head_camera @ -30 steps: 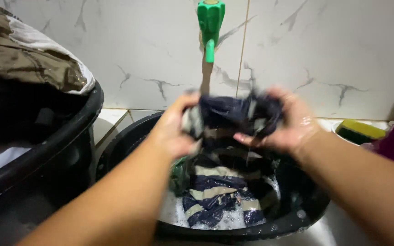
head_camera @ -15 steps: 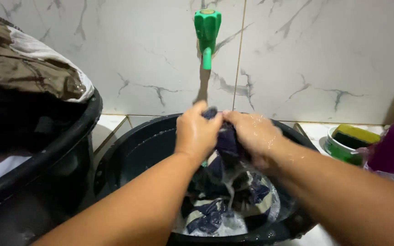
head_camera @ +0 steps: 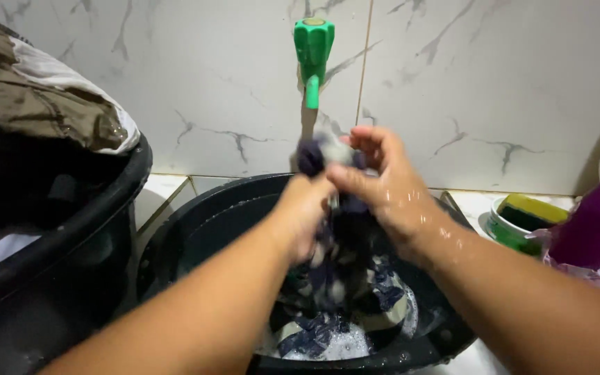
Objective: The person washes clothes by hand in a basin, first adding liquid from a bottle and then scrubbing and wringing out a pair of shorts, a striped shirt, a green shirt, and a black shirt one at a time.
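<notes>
Wet fingers [head_camera: 355,139] of the right hand [head_camera: 390,194] curl around the bunched top of a dark blue and cream patterned garment [head_camera: 342,229], while the left hand [head_camera: 307,212], pressed close against it, clamps the same wad from the near left, its fingers hidden behind the cloth. A second ago the hands were apart and the cloth was spread wide between them above the water; now they have come together and risen, gathering the fabric into a tight knot just under the green tap [head_camera: 313,52], which reads as a rubbing stroke in a hand wash well under way. The rest of the garment hangs down into the black basin [head_camera: 196,229], its lower end lying in suds [head_camera: 345,344] at the bottom. To the left, a second black tub [head_camera: 71,229] is heaped with brown and white laundry [head_camera: 43,104]. At far right, on the tiled counter [head_camera: 470,205], a yellow and green sponge [head_camera: 532,212] sits in a small green dish beside a purple container [head_camera: 595,222]. White marbled wall tiles [head_camera: 487,83] form the backdrop.
</notes>
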